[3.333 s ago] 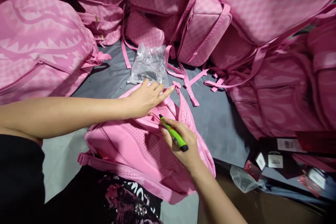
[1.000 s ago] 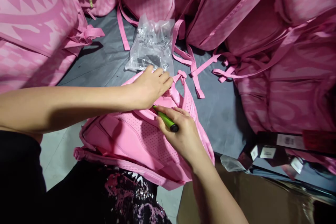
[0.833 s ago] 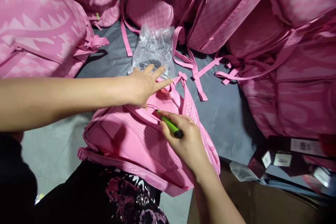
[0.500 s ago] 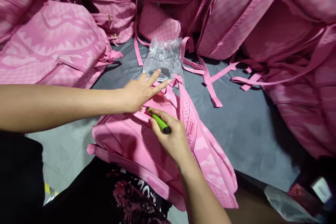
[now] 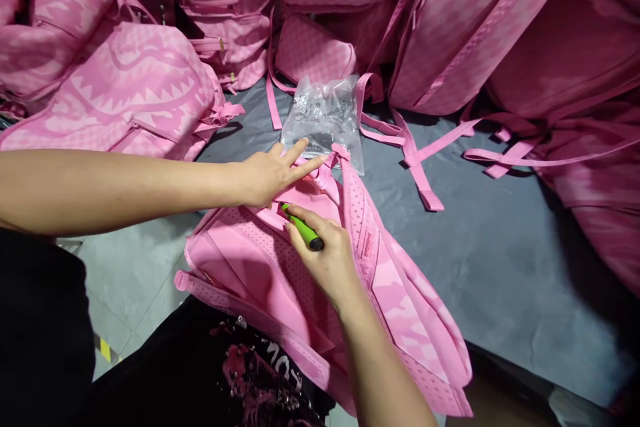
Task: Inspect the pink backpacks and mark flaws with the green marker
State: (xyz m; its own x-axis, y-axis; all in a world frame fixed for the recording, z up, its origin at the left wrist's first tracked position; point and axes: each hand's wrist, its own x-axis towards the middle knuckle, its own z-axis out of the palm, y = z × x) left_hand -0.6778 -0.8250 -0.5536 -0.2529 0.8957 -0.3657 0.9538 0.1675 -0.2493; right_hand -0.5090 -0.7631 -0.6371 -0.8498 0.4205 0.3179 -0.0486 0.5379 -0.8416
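A pink backpack (image 5: pixel 260 273) lies back-side up on the grey table in front of me. My left hand (image 5: pixel 270 173) rests flat on its top end, fingers stretched out toward the knotted pink strap (image 5: pixel 336 159). My right hand (image 5: pixel 323 255) is closed round a green tool with a black end (image 5: pixel 301 227), whose tip touches the seam just below my left hand. One camouflage-patterned shoulder strap (image 5: pixel 400 300) runs down to the right of my right wrist.
Several pink backpacks are piled around the back and both sides, one with a shark-teeth pattern (image 5: pixel 135 93). A clear plastic bag (image 5: pixel 325 113) lies just beyond my left fingers. Loose pink straps (image 5: pixel 420 173) trail over the grey table surface (image 5: pixel 500 247).
The view has shifted so the backpack and hands sit further left and the tags at the right have left the frame. My left fingers went from curled to stretched out. The green tool stays at the seam.
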